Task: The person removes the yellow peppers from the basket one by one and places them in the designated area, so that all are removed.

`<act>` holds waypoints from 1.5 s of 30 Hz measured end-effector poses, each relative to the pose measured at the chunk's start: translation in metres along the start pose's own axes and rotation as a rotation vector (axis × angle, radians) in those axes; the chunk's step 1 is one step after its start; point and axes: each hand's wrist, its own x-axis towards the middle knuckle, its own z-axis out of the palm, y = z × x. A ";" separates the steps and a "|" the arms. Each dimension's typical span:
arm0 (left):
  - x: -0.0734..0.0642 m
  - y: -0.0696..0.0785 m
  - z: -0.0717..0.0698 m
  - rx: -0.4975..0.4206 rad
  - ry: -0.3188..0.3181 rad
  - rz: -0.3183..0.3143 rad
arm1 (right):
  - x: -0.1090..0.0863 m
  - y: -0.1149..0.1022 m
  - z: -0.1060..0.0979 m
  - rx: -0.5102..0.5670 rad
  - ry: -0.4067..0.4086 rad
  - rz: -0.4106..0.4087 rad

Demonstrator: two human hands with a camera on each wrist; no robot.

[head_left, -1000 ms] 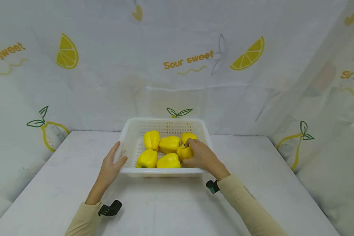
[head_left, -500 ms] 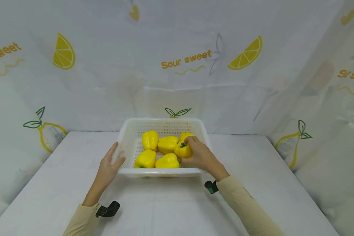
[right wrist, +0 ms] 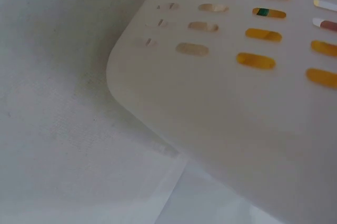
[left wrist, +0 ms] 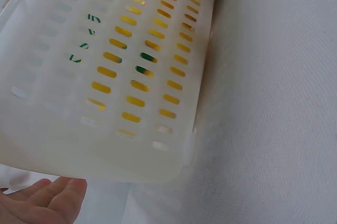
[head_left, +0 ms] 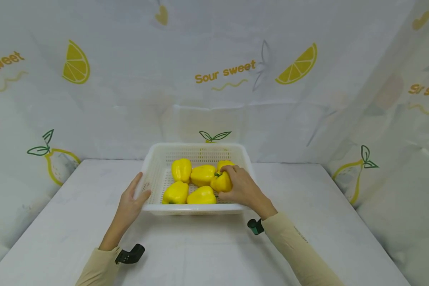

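In the head view a white plastic basket (head_left: 157, 174) with slotted walls holds several yellow bell peppers, such as the blocky one at front left (head_left: 175, 193). My left hand (head_left: 128, 204) holds its left side, thumb over the rim and fingers along the outside. Inside the right part, my right hand (head_left: 244, 188) grips a yellow bell pepper (head_left: 221, 182), its green stem towards the top. Another pepper (head_left: 225, 163) behind it is partly hidden by that hand. In the left wrist view, fingers (left wrist: 55, 200) show beyond the basket wall. The right wrist view shows only basket and cloth.
The basket stands on a table with a white cover (head_left: 200, 250). Behind and at the sides hangs a white cloth (head_left: 136, 91) printed with lemons and lettering. Dark wrist cameras, one at the left sleeve (head_left: 130, 254), sit near the table surface.
The pepper in my right hand has turned so that its stem points more upward, and sits among the others. The left hand stays on the basket. The head view has shifted slightly.
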 end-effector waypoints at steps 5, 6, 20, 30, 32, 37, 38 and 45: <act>0.000 0.000 0.000 0.015 0.005 -0.002 | 0.000 0.000 0.000 -0.042 0.031 -0.026; 0.001 0.000 0.000 0.018 0.005 -0.003 | 0.000 0.000 0.000 -0.049 0.038 -0.034; -0.001 0.004 -0.001 0.026 0.007 -0.017 | -0.003 -0.001 0.001 0.024 0.116 -0.057; 0.000 0.002 0.000 0.012 0.005 -0.023 | -0.005 -0.001 -0.001 0.094 0.149 -0.059; 0.001 0.002 0.000 0.015 0.004 -0.024 | -0.005 -0.001 -0.002 0.112 0.157 -0.060; 0.001 0.001 0.000 0.021 -0.001 -0.026 | -0.006 0.000 -0.006 0.160 0.177 -0.069; 0.001 0.001 0.000 0.021 -0.001 -0.025 | -0.006 0.001 -0.006 0.166 0.180 -0.071; 0.001 -0.001 -0.001 0.020 0.003 -0.007 | -0.006 0.005 -0.017 0.168 0.191 -0.100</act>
